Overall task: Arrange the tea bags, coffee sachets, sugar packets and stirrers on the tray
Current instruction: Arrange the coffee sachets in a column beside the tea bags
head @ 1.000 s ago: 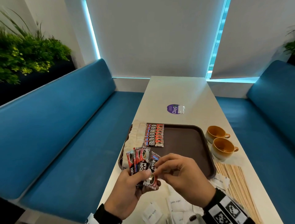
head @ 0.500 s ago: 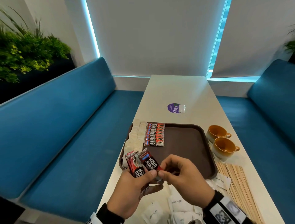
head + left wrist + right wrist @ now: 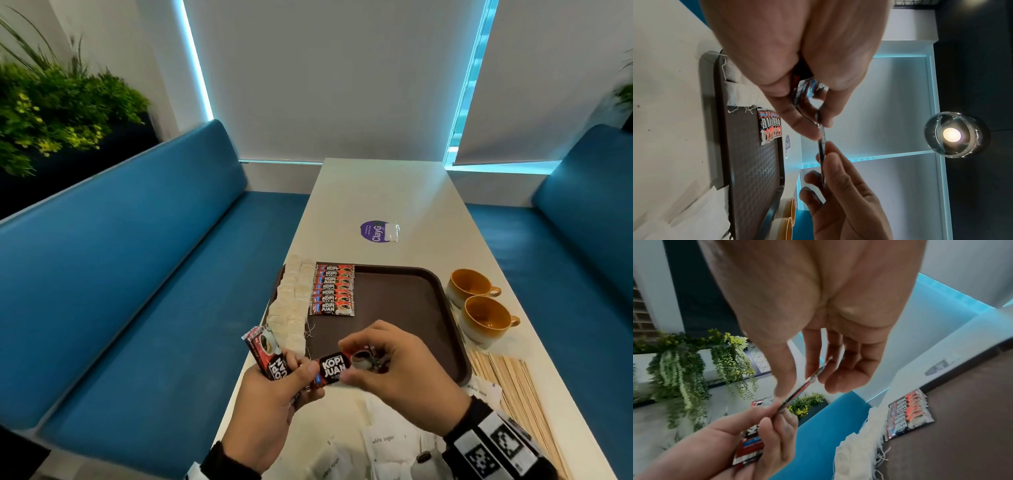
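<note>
Head view — coffee step in hand. The left hand [image 3: 270,387] grips a small bundle of coffee sachets [image 3: 265,349] just off the near-left corner of the tray [image 3: 442,291]. The right hand [image 3: 394,366] pinches one sachet [image 3: 337,368] by its cup-printed end, thumb under and fingers over; the sachet's other end sits under the left thumb. The sachet hangs over the tray's near edge, not yet laid down. On the tray: tea bags [image 3: 291,301] along the left side, a sachet row [image 3: 332,289] beside them. Sugar packets [image 3: 385,438] and stirrers [image 3: 513,387] lie on the table, off the tray. Judgement: next move needs the left thumb to let go, then placement flush below the row.

Left wrist view — the sachet shows edge-on between both hands, above the tray floor.

Right wrist view — same pinch; bundle sits curled in the left fingers [image 3: 777,426].
</note>
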